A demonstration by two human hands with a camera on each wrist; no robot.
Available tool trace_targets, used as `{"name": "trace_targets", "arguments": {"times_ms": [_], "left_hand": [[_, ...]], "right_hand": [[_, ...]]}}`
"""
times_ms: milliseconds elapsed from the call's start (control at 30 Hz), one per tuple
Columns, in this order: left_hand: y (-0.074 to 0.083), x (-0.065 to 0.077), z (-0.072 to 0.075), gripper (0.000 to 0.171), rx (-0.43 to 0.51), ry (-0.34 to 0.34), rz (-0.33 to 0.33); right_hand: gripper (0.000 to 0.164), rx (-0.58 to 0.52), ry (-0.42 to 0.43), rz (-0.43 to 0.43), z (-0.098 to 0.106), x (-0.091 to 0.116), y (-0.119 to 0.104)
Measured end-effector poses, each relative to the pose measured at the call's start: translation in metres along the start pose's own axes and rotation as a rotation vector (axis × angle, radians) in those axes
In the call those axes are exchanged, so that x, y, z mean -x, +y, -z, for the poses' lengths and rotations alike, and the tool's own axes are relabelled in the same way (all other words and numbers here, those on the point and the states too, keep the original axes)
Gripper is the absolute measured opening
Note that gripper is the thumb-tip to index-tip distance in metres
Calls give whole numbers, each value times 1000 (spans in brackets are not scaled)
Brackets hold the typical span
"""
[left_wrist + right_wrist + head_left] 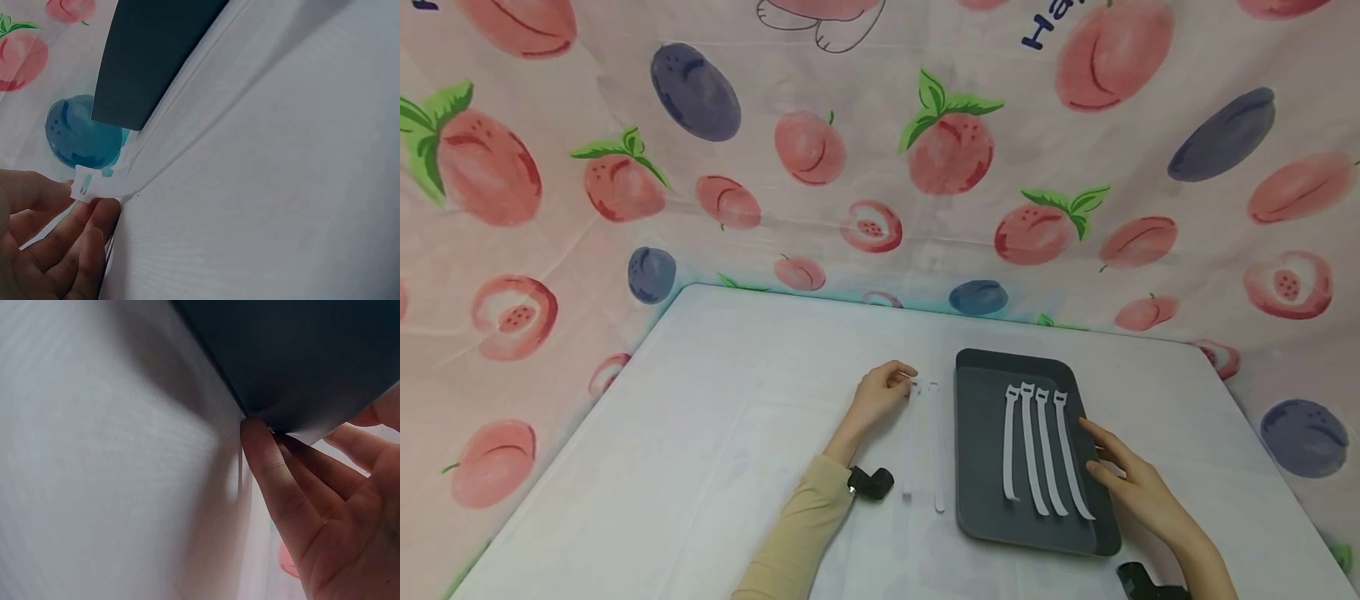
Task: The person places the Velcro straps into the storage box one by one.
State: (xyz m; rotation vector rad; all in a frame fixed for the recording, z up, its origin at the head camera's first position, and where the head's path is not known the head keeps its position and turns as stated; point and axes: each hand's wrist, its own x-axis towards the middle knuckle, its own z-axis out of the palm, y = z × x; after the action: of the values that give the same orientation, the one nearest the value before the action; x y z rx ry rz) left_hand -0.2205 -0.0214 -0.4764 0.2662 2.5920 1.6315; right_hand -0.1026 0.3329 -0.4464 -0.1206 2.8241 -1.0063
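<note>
My left hand (882, 390) pinches the slotted head of a white hook-and-loop cable tie (103, 185) between thumb and fingertips, with the head raised off the table. The tie's strip blends into the white table in the head view. Just right of it lies another white cable tie (937, 450), lengthwise. Several more white cable ties (1032, 450) lie side by side in a dark grey tray (981, 517), slotted heads toward the back. My right hand (1138, 492) touches the tray's right side with fairly straight fingers; part of them is hidden behind the tray in the right wrist view.
The white table (737, 417) extends left of my left arm and right of the tray. A fruit-print cloth (865, 150) hangs along its back and sides. Black wrist cameras (871, 483) sit on both wrists.
</note>
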Motion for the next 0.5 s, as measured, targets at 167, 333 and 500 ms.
{"name": "trace_targets", "arguments": {"times_ms": [167,333,500], "left_hand": [[0,0,-1,18,45,15,-1],[1,0,-2,18,88,41,-4],[3,1,-2,18,98,55,6]], "right_hand": [[59,8,1,2,0,0,0],[59,7,1,11,0,0,0],[59,-2,1,14,0,0,0]]}}
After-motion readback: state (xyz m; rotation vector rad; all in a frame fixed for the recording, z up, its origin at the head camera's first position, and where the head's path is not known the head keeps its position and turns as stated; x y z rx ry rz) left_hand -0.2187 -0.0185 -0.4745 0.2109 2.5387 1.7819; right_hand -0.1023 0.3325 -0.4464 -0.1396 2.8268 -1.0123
